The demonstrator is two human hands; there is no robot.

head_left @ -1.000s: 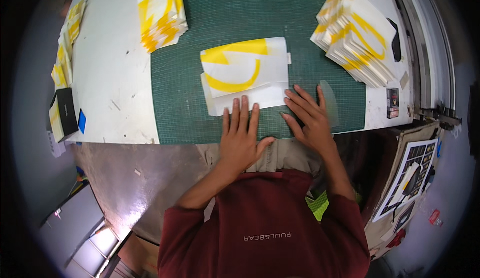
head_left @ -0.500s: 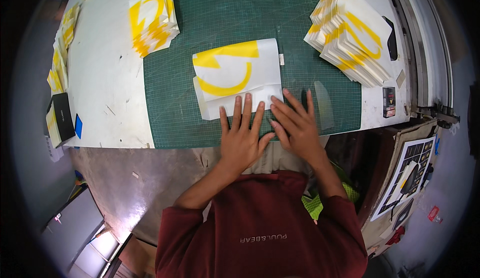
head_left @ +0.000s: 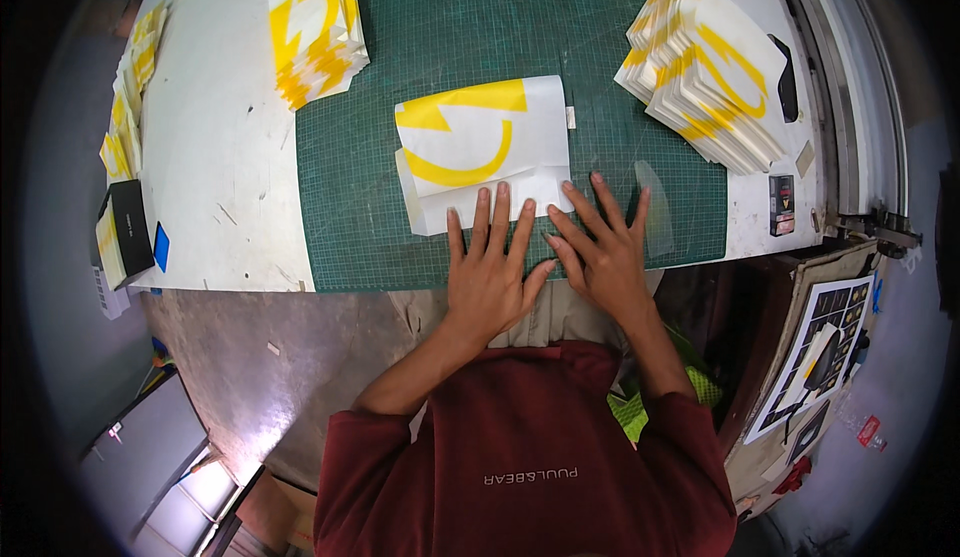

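A white folded sheet (head_left: 540, 117) with yellow print lies on the green cutting mat (head_left: 430, 37), its near flap creased across. My left hand (head_left: 488, 277) is open, fingers stretched out, with the fingertips resting on the sheet's near edge. Beside it, my right hand (head_left: 612, 262) is open too, its fingers spread. Its index fingertip is at the sheet's near right corner, while the other fingers reach over the mat. Neither hand grips anything. A clear curved plastic piece (head_left: 655, 217) lies on the mat just right of my right hand.
Piles of similar folded pieces stand at the far left (head_left: 315, 42) and right (head_left: 710, 77) of the mat. More pieces line the table's left edge, near a black box (head_left: 130, 232). A small dark pack (head_left: 781, 205) sits near the right edge, by a metal rail (head_left: 850, 107).
The whole view has shifted slightly. My right hand's fingers have spread a little wider and moved slightly right; the left hand stays at the sheet's near edge.
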